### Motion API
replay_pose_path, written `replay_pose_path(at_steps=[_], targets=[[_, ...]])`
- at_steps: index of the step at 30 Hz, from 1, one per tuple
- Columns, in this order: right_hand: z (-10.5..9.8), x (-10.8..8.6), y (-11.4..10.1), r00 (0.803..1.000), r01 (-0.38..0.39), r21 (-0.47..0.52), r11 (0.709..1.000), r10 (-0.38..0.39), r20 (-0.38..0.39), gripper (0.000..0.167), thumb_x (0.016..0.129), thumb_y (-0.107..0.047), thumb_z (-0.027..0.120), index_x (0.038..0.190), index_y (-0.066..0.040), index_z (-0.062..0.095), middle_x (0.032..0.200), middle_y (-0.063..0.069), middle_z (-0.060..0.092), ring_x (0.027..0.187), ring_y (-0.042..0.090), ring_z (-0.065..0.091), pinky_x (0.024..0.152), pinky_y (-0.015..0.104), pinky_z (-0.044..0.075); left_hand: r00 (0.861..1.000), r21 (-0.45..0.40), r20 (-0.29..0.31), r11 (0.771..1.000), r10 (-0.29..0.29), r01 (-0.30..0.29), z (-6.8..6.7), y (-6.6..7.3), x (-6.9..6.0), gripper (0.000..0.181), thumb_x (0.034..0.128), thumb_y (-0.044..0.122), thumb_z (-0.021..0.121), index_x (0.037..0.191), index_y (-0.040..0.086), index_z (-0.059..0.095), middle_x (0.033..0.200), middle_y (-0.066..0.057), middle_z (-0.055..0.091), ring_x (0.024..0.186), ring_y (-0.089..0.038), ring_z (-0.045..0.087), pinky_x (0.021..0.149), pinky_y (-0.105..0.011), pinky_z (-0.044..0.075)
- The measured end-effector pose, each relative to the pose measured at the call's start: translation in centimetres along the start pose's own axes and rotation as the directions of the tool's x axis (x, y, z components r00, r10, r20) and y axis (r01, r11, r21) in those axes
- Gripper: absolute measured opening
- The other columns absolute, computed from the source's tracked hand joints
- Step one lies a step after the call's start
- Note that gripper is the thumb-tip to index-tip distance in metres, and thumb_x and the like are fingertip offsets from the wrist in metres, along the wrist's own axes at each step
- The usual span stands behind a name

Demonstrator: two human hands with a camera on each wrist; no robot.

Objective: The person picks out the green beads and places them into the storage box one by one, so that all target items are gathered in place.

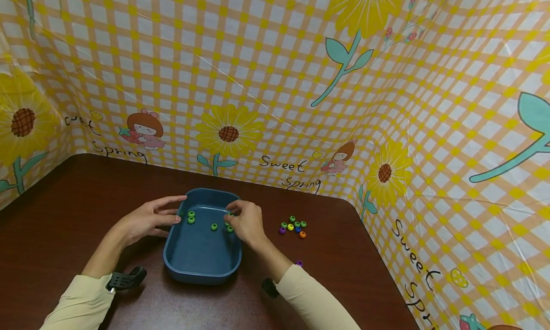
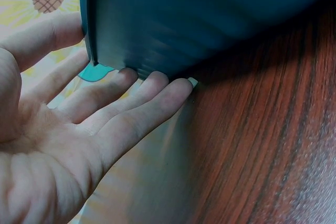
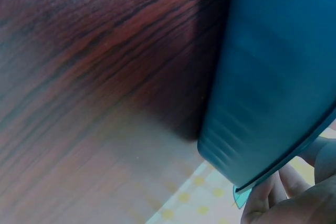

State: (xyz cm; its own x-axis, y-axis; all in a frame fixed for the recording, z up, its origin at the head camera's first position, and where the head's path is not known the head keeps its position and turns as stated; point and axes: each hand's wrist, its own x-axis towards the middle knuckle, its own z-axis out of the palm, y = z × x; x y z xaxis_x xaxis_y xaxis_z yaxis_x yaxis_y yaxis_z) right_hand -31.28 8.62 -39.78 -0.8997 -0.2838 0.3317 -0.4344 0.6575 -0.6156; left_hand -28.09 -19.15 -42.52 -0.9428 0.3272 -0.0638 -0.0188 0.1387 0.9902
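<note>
In the head view, a blue plastic bin (image 1: 202,272) stands on the dark table with several green beads (image 1: 191,220) on its floor. My left hand (image 1: 148,220) is spread along the bin's left side, its fingers straight and touching the outer wall in the left wrist view. Over the bin's right rim reaches my right hand (image 1: 247,222), thumb and fingertips bent together inside. A green bead (image 1: 231,215) shows between those fingertips, partly hidden. Other green beads lie just below them. The right wrist view shows the bin's outer wall and only part of the right hand (image 3: 299,198).
Right of the bin lies a loose group of beads: green, a yellow bead (image 1: 290,227), a blue, an orange bead (image 1: 302,234) and a purple one. Another purple bead (image 1: 299,263) sits nearer, beside the right forearm. A checkered cloth (image 1: 275,105) walls the table's back and sides.
</note>
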Motion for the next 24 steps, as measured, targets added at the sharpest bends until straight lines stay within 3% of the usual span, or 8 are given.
replay_pose_path(at_steps=[9,24], targets=[[-1.5,0.0,0.1,0.999,-0.019,0.001,1.0,0.019,-0.035,0.017,0.087,-0.011,0.078,0.103,-0.006,0.078,0.089,0.008,0.076,0.081,0.022,0.07,0.069,0.032,0.056,1.0,-0.003,0.002,1.0,-0.003,0.003,0.1,-0.2,0.1,0.073,0.0992,0.021,0.066,0.161,0.012,0.027,0.158,-0.033,0.033,0.133,-0.048,0.053,0.093,-0.053,0.058],[-5.3,-0.7,3.7,0.991,-0.108,-0.038,0.993,0.104,-0.083,0.017,0.087,-0.012,0.078,0.104,-0.008,0.078,0.094,0.009,0.075,0.085,0.025,0.069,0.074,0.04,0.056,1.0,-0.002,0.009,1.0,0.007,-0.007,0.1,0.1,0.0,0.074,0.099,0.02,0.067,0.161,0.01,0.027,0.157,-0.035,0.033,0.133,-0.049,0.053,0.093,-0.053,0.058]])
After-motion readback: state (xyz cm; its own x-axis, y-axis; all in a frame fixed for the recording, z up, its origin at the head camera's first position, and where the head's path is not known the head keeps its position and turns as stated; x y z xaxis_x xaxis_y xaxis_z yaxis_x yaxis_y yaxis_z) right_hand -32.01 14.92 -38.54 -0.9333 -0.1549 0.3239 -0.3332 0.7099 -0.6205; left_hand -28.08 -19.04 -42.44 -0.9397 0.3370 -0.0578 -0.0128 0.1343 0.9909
